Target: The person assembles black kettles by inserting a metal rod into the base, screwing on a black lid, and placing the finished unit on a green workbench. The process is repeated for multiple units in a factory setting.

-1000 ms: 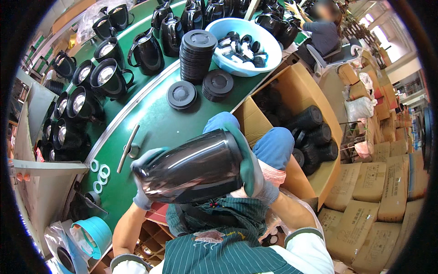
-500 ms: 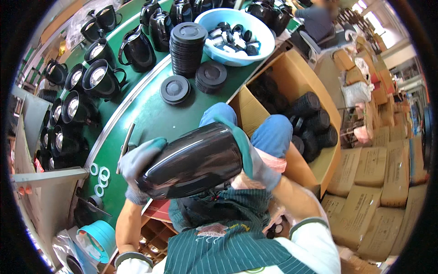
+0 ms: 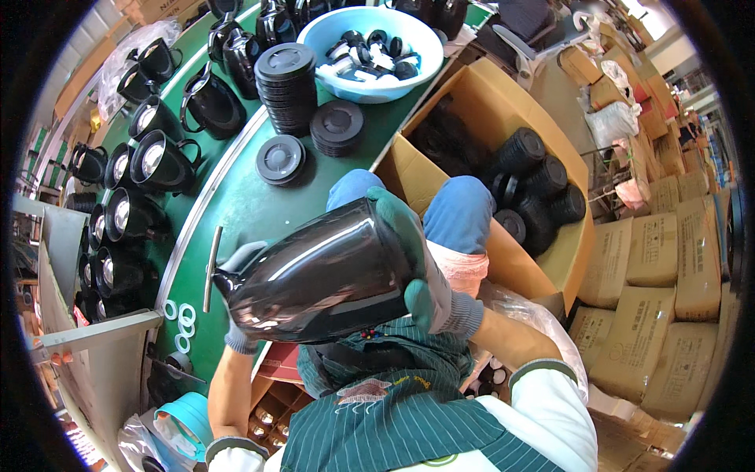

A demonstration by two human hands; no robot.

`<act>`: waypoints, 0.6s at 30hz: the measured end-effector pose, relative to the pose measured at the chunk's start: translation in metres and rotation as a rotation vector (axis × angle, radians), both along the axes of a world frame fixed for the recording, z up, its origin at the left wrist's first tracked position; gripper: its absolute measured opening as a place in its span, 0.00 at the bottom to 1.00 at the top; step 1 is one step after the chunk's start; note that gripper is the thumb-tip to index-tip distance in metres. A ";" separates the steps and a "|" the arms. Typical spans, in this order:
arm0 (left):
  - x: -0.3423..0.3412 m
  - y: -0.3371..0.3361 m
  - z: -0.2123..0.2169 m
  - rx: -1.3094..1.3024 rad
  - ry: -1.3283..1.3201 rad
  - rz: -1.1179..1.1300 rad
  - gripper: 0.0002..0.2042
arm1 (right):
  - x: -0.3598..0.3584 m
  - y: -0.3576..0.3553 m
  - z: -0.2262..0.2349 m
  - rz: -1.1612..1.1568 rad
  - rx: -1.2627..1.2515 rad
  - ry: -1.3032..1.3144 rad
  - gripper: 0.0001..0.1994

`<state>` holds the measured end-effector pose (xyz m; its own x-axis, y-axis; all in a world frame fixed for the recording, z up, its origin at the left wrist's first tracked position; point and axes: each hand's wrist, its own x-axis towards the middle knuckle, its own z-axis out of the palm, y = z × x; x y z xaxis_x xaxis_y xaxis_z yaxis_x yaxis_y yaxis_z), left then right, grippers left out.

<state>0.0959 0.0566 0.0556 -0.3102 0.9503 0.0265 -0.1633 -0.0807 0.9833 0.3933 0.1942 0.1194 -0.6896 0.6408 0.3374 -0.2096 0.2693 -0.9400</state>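
Observation:
A glossy black jug body [image 3: 322, 275] lies on its side above my lap, held between my two gloved hands. My right hand [image 3: 436, 285], in a grey and green glove, clasps its wide right end, with fingers over the top and the thumb at the lower edge. At the narrower left end, my left hand [image 3: 242, 258] grips from behind; the jug hides most of its fingers. Right beside that hand a thin metal rod [image 3: 212, 269] stands out; whether the hand holds it I cannot tell.
Black lids [image 3: 285, 90] are stacked on the green table [image 3: 228, 212], near a blue basin [image 3: 370, 93] of small parts. White rings [image 3: 186, 315] lie at the left. Several black jugs [image 3: 163, 161] stand beyond a metal rail. An open carton [image 3: 543, 263] holds black lids at my right.
My right hand has turned round the jug's end, and its thumb now shows at the lower edge. The jug's right end has tilted up slightly. The whole view has shifted.

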 end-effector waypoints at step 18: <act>0.112 0.070 0.165 0.330 0.769 -0.490 0.45 | 0.095 0.030 -0.138 -0.151 -1.261 0.501 0.29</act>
